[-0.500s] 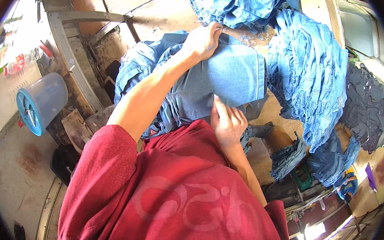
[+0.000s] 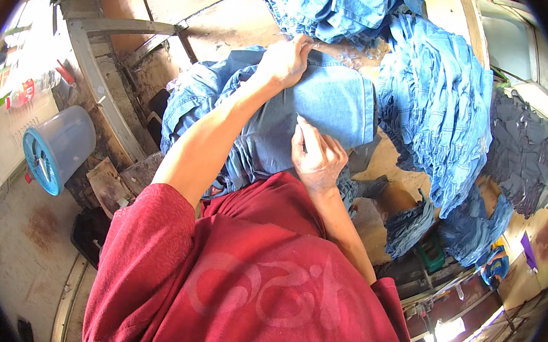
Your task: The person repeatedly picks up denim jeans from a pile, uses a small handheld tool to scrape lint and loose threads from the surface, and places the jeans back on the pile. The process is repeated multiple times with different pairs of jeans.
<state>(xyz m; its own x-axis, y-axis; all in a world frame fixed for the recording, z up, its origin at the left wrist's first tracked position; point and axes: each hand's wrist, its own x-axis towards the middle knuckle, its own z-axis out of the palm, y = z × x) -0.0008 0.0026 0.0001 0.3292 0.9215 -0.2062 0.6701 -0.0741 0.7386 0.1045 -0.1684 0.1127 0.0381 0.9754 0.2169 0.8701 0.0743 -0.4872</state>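
A light-blue denim piece lies spread in front of me, darker in the shade of my arm. My left hand is closed at its far edge, with the fingers curled over the cloth. Over the nearer part of the denim is my right hand, its thumb and forefinger pinched together. A pale tip shows at that pinch, too small to name. Bunched denim lies beneath and to the left of my left forearm.
A tall heap of light-blue denim stands at the right, with another denim pile at the far side. Dark grey garments lie farther right. At the left are a clear bucket with a blue rim and a wooden frame.
My right hand has shifted left and slightly away from me across the denim, still pinched. My left hand stays at the far edge with almost no movement.
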